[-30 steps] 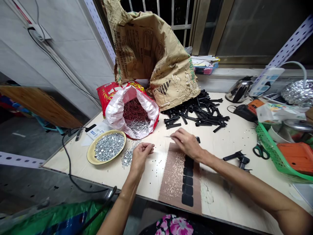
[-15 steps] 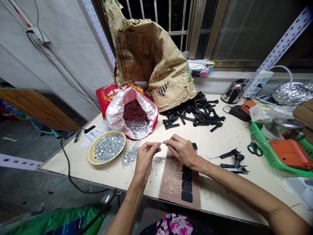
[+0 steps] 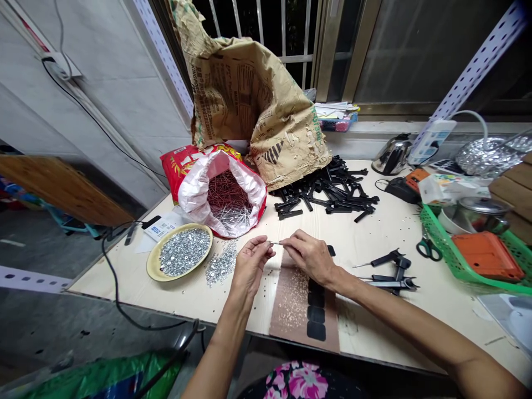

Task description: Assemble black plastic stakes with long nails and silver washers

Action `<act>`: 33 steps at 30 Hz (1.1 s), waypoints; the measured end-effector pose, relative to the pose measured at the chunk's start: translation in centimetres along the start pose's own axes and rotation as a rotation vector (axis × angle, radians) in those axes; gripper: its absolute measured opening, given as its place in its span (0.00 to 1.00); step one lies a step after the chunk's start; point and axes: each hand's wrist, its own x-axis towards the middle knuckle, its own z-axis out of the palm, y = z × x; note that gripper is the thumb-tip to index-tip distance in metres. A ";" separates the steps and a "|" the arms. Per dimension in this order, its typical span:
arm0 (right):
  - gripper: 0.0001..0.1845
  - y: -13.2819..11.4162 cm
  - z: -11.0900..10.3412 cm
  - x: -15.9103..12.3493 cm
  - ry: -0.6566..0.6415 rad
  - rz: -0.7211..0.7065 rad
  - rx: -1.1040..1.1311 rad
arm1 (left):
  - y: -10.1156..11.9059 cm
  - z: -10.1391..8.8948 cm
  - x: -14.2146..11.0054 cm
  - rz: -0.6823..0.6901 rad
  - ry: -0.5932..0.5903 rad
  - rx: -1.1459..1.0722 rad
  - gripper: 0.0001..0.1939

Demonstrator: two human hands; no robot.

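Note:
Over the middle of the table, my left hand (image 3: 252,263) is closed in a pinch, its fingertips at one end of a thin metal pin (image 3: 276,243). A tiny dark piece shows there, too small to name. From the other side my right hand (image 3: 311,259) pinches the pin, holding it level. Left of my hands, a yellow plate (image 3: 152,269) carries many small silver washers (image 3: 185,252), and more washers (image 3: 221,263) lie loose beside it. Behind stands an open red and white bag (image 3: 193,191) of thin reddish and silver pins (image 3: 228,199).
Black plastic parts (image 3: 328,191) spill from a torn brown paper sack (image 3: 286,144). Several black parts with metal pins (image 3: 394,271) lie right of my forearm, near scissors (image 3: 429,248) and a green basket (image 3: 457,257). A brown sheet with black pads (image 3: 286,327) lies below my right hand.
The camera view has shifted slightly. Some fingers of my left hand are lifted a little more; both hands stay together at the pin.

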 end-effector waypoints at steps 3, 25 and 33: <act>0.13 0.3 0.0 -0.1 0.009 -0.006 0.037 | 0.1 -0.1 0.3 -0.123 -0.054 -0.084 0.19; 0.09 1.5 0.8 -0.9 0.138 -0.176 -0.340 | -1.3 0.1 0.8 -0.179 -0.039 0.058 0.19; 0.11 1.7 0.4 -1.4 0.063 -0.184 -0.453 | -1.7 0.3 0.7 0.043 -0.049 0.368 0.14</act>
